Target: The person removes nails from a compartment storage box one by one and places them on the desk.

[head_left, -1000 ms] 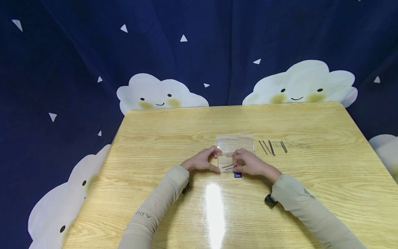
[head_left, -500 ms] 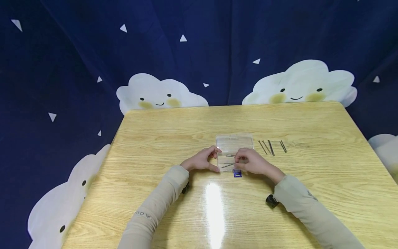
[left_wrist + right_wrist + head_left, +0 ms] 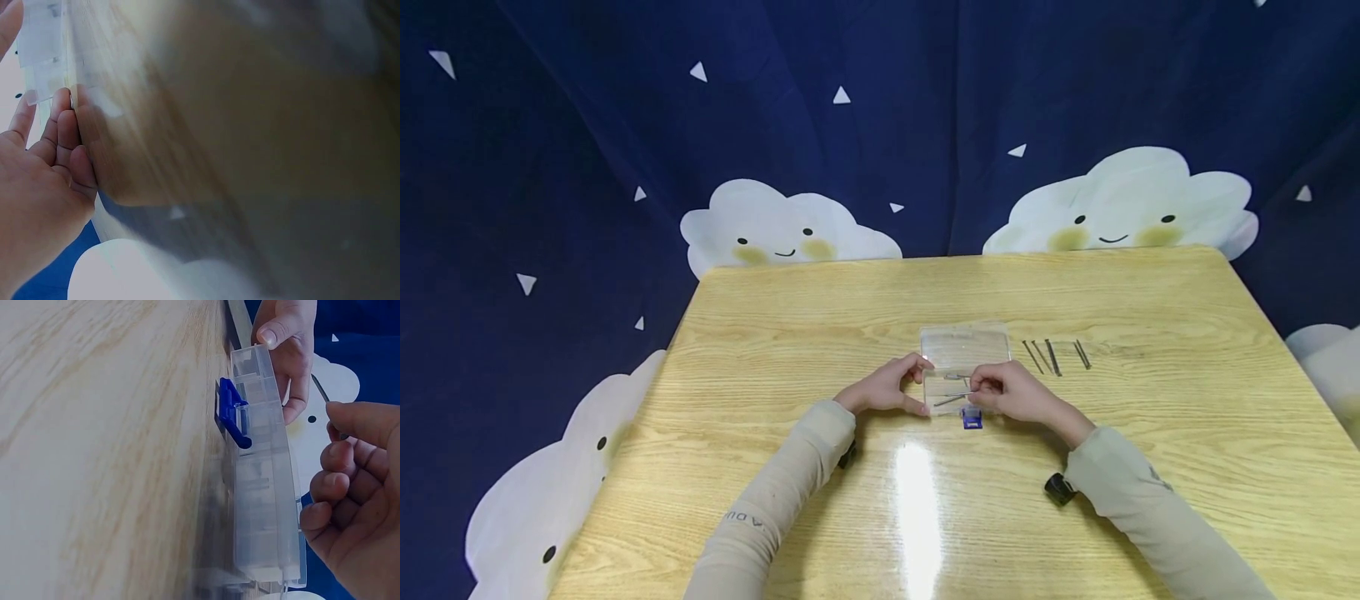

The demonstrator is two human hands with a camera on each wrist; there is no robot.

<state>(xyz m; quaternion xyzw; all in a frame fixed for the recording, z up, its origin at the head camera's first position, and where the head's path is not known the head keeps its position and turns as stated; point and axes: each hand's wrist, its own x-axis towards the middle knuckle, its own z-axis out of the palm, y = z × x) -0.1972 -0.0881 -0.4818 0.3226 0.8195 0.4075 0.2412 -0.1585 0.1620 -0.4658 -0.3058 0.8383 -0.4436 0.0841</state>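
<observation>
A clear plastic storage box (image 3: 262,519) lies on the table with its transparent lid (image 3: 966,343) folded back. Its blue latch (image 3: 972,419) hangs at the front. My left hand (image 3: 889,387) grips the box's left end, thumb at the front corner and fingers toward the back. Over the box's right part, my right hand (image 3: 1017,392) pinches a thin, pointed nail (image 3: 319,387) between thumb and index finger, the other fingers curled. Inside the box lie other nails (image 3: 949,402), partly overlapped by the pinched one.
Right of the lid, several dark nails (image 3: 1053,358) lie in a loose row on the wooden table (image 3: 805,325). A dark blue curtain (image 3: 925,125) printed with clouds hangs behind the far edge.
My right hand has shifted slightly right, and the nail in its fingers now shows across the box. My left hand has stayed at the box's left end.
</observation>
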